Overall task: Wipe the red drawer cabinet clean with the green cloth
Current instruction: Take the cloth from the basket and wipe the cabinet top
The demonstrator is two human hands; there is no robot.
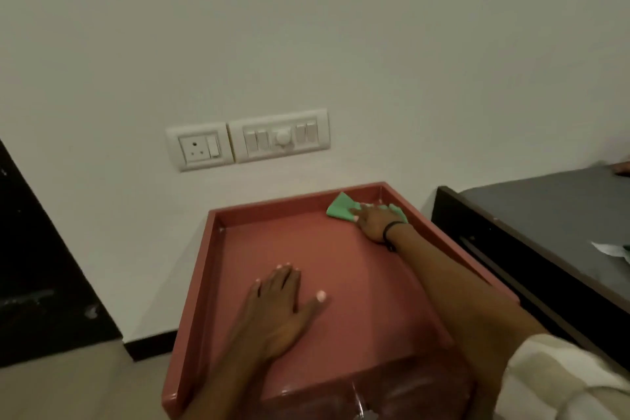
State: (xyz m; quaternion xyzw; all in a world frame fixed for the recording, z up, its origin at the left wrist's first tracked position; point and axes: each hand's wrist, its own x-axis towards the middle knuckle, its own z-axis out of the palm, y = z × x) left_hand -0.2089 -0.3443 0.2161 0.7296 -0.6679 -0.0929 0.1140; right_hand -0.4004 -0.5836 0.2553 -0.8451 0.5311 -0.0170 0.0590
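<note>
Green cloth point(341, 210) pressed into the far right corner of the red drawer cabinet point(204, 283)'s recessed top, wiping under way.

Right hand point(373, 222) lies flat and spread on the cloth, pinning it against the surface beside the raised rim; a dark band circles that wrist. Left hand point(283, 303) rests open, palm down and empty, near the middle of the top, apparently steadying the cabinet. Judging from where the cloth sits, the top panel is being worked at its back edge; no dust or streaks are clear enough to say which parts are already clean. The rim, the sides and the glossy front at the bottom of view probably remain. Behind stands a pale wall with a switch plate point(247, 140); a dark bed point(545, 215) is just beside the cabinet.
</note>
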